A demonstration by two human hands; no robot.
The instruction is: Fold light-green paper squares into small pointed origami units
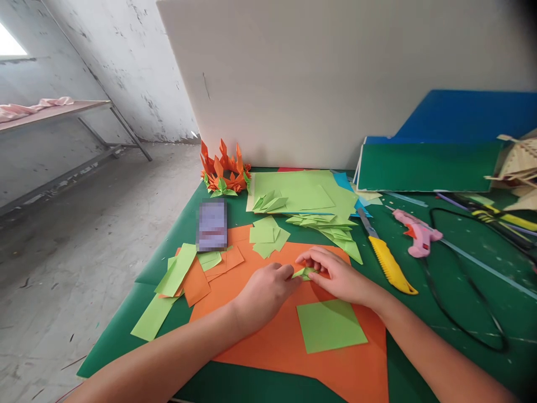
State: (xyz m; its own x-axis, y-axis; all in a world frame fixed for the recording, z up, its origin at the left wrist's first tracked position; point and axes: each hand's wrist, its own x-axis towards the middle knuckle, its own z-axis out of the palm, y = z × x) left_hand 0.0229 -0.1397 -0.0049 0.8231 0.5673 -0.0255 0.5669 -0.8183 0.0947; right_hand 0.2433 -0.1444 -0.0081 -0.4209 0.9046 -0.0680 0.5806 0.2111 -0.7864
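Note:
Between my two hands is a small folded piece of green paper [307, 273], partly hidden by the fingers. My left hand [268, 288] pinches its left end, and my right hand [329, 268] grips the right side with thumb and fingers. Both hands are over a large orange paper sheet [260, 341]. Just below my right hand lies a flat green paper square [331, 327]. Beyond the hands is a small pile of green paper squares [268, 235]. Folded green paper pieces [325, 224] are stacked behind my right hand.
An orange paper crown [224, 168] stands at the far left corner, with a blurred purple box [212, 225] before it. Green and orange scraps [176, 271] lie left. At right are a yellow utility knife [390, 263], a pink glue gun [417, 229] and its black cord [453, 333].

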